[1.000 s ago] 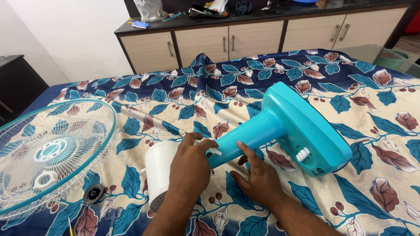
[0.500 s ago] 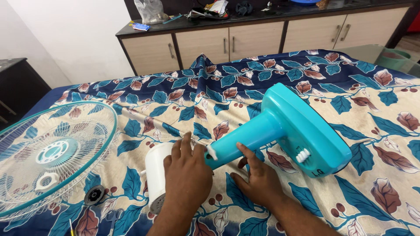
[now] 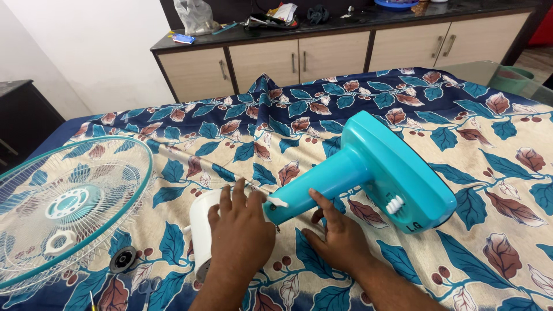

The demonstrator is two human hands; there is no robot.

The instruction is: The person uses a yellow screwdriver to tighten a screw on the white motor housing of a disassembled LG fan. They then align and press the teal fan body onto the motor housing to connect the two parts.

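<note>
1. Over the last second the left hand (image 3: pixel 241 233) had slid off the end of the turquoise fan stand (image 3: pixel 368 170) and settled flat over the white motor housing (image 3: pixel 201 230), fingers (image 3: pixel 239 193) spread and curled over its top rather than gripping the neck.
2. The right hand (image 3: pixel 340 239) stayed put, fingers open and pressed against the underside of the stand's neck, steadying it, not closed around it.
3. The stand had shifted slightly leftward, so its neck end met the housing; whether the two were actually seated together was probably hidden under the left hand.
4. The stand lay tilted on the leaf-patterned bedsheet (image 3: pixel 495 173), its base raised toward the right.
5. The wire fan guard (image 3: pixel 69 204) rested untouched at the left, well apart, with a small black cap (image 3: pixel 122 259) beside it.
</note>
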